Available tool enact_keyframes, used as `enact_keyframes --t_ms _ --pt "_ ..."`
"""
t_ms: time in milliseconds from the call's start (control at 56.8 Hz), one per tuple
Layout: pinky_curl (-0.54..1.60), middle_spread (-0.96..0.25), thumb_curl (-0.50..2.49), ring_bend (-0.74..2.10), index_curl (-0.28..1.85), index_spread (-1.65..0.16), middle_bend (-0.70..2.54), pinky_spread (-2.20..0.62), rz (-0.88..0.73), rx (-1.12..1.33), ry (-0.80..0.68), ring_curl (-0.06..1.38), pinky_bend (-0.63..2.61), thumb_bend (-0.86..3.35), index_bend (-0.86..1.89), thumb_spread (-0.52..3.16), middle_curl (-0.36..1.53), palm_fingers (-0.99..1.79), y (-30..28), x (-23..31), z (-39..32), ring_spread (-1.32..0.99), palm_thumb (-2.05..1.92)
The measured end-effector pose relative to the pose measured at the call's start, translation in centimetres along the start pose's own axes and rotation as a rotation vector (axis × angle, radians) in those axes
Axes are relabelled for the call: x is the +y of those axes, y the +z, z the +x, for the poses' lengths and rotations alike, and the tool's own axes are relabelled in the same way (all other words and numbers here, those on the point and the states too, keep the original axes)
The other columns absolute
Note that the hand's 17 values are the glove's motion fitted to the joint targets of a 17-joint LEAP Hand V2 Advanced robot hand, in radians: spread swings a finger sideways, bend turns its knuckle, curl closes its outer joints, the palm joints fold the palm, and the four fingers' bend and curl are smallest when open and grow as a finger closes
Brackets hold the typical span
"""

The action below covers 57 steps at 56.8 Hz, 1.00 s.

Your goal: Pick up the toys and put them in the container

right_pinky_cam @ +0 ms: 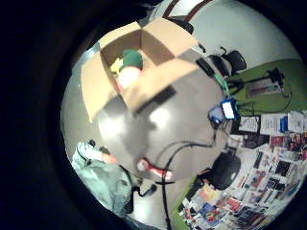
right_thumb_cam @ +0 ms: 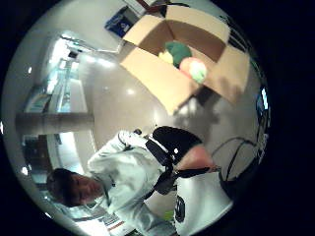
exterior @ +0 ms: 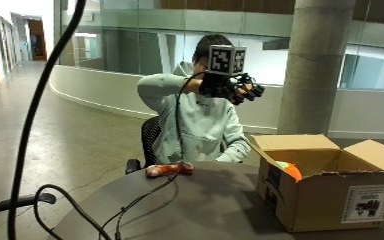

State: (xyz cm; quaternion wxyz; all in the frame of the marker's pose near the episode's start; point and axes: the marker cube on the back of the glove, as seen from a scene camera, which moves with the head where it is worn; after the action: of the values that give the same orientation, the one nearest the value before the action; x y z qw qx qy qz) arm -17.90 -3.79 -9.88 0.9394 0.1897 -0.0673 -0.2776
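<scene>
Cardboard box (exterior: 318,187) sits closest, right at the near edge of the round dark table (exterior: 205,205), flaps thrown open. Peeking over its rim from the side is an orange and green toy (exterior: 286,170), and the palm views look straight down inside: a green toy (right_pinky_cam: 132,59) and that orange-pink one (right_thumb_cam: 194,69) lie side by side on the bottom, with something yellow tucked beside the green. Over at the far edge, just in front of the seated person, a red and white toy (exterior: 169,169) lies on the tabletop, well apart from the box, nothing touching it. A black cable (exterior: 145,195) trails across the surface right past it. And up goes the gloved right hand (exterior: 235,87), raised high above the table at head height, nowhere near box or toy. Its fingers (exterior: 252,91) hang loosely curled and there is nothing in them. The person in the pale hoodie (exterior: 202,125) sits in a black chair (exterior: 149,142) behind the table, elbow lifted out to the side
</scene>
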Motion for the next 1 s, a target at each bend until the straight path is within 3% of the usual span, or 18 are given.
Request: enact_keyframes --t_ms 211,440,563,704,1003 --pt "0.32 0.00 0.39 0.16 0.19 -0.24 0.14 -0.02 -0.173 -0.141 0.038 0.27 0.59 -0.02 0.09 1.10 0.28 -0.25 3.7 11.4 -1.1 -0.02 0.10" --pt "0.33 0.00 0.36 0.16 0.19 -0.25 0.14 -0.02 -0.285 -0.208 0.122 0.26 0.56 -0.02 0.11 1.09 0.27 -0.24 11.6 17.9 2.8 -0.02 0.09" --pt "0.33 0.00 0.35 0.15 0.20 -0.25 0.14 -0.02 -0.392 -0.204 0.138 0.24 0.55 -0.02 0.12 1.10 0.27 -0.22 15.8 21.6 0.9 -0.02 0.11" --pt "0.33 0.01 0.35 0.13 0.24 -0.25 0.11 -0.02 -0.478 -0.136 0.088 0.22 0.52 0.00 0.21 1.11 0.25 -0.19 20.1 22.4 1.1 -0.02 0.18" --pt "0.33 -0.02 0.38 0.16 0.43 -0.27 0.15 -0.02 -0.343 -0.111 0.063 0.18 0.45 0.08 0.63 1.18 0.23 0.03 21.8 21.7 0.7 -0.05 0.45"
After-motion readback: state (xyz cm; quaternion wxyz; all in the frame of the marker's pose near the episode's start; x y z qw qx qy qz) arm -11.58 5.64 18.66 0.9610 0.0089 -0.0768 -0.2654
